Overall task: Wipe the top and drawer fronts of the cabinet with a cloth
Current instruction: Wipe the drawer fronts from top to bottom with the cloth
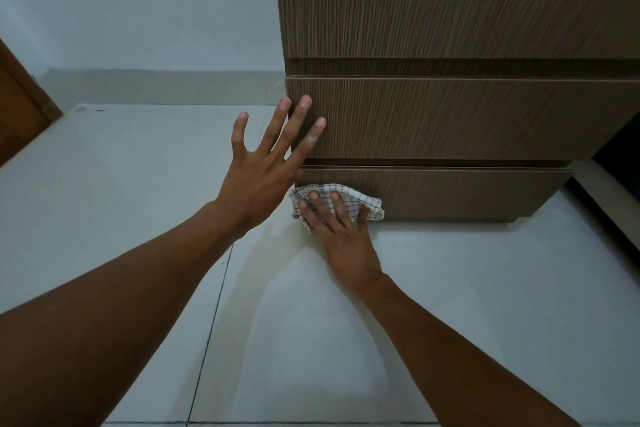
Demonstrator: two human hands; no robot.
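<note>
a person's right hand presses a checked cloth flat against the cabinet's bottom drawer front, at its left end just above the tiled floor. its fingers lie straight across the fabric rather than clutching it. the left hand holds nothing, its splayed fingertips resting at the left edge of the cabinet's middle drawer front.

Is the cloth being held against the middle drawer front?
No, the right hand presses the checked cloth flat against the lowest drawer front, near its left end.
</note>
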